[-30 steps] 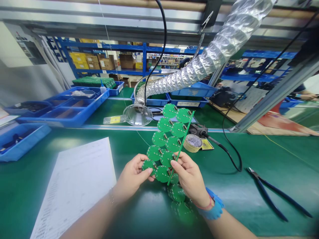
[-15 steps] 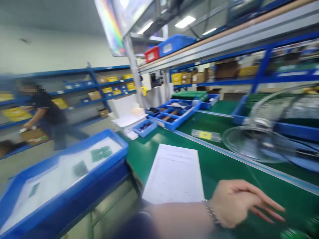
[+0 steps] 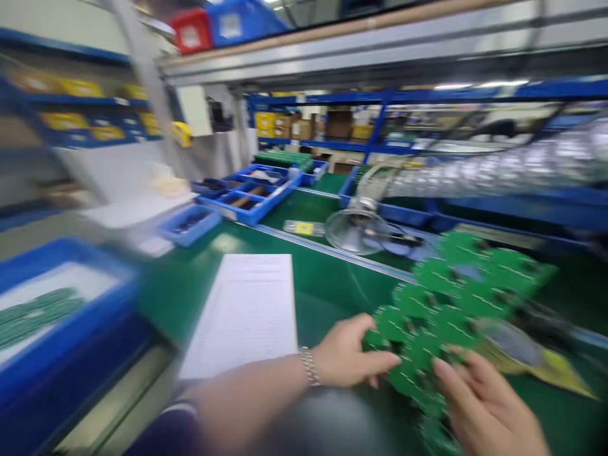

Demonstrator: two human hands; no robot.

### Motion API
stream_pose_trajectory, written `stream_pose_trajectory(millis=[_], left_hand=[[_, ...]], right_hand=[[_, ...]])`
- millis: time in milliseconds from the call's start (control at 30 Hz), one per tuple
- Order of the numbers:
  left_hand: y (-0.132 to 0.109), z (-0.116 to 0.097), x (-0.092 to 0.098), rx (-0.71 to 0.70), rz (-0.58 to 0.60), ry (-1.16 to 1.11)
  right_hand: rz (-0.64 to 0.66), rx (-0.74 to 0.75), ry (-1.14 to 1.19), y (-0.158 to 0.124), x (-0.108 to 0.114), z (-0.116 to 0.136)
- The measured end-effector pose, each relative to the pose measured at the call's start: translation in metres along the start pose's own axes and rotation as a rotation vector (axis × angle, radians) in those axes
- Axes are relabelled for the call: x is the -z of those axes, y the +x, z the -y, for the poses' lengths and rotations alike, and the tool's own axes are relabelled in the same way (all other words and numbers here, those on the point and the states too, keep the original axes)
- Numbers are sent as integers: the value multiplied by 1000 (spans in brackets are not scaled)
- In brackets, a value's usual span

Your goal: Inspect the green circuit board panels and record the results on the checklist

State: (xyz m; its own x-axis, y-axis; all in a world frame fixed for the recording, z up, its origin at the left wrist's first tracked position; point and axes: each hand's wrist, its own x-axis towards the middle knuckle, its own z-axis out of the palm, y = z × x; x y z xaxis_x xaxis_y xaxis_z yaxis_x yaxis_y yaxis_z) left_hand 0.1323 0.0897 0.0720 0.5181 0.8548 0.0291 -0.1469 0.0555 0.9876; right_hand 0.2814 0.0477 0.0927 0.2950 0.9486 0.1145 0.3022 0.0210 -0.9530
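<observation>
A green circuit board panel point(image 3: 441, 297), made of several joined round boards, is held tilted above the green bench. My left hand point(image 3: 351, 351), with a chain bracelet at the wrist, grips its left edge between thumb and fingers. Lower down, my right hand point(image 3: 484, 399) pinches the panel's near edge. Left of my left hand lies a stack of white printed paper point(image 3: 242, 313). Behind the panel on the right, a yellowish sheet or bag point(image 3: 536, 361) shows in part; its kind is unclear.
A clear fume hood point(image 3: 356, 228) on a flexible duct point(image 3: 475, 174) stands behind the panel. A divided blue tray point(image 3: 256, 209) and a small blue bin point(image 3: 190, 225) sit farther back. At the left, a blue tray point(image 3: 118, 297) holds green boards. A shelf point(image 3: 332, 44) crosses overhead.
The view has swung right. My left hand, previously empty with fingers spread over the bench, now grips the circuit board panel. My right hand has come into view holding it too.
</observation>
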Motion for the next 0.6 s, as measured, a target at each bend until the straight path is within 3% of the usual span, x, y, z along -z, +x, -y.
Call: stream_pose_trajectory(millis=[100,433,600], left_hand=[[-2,-3,1,-64,14,37],[-7,-6,-4,-63,40,65],[-6,-9,-2,-23,128,-25]], right_hand=[[103,45,60,-5,20,2],[151,58,241,-5,14,1],[186,42,304,-2,16,5]])
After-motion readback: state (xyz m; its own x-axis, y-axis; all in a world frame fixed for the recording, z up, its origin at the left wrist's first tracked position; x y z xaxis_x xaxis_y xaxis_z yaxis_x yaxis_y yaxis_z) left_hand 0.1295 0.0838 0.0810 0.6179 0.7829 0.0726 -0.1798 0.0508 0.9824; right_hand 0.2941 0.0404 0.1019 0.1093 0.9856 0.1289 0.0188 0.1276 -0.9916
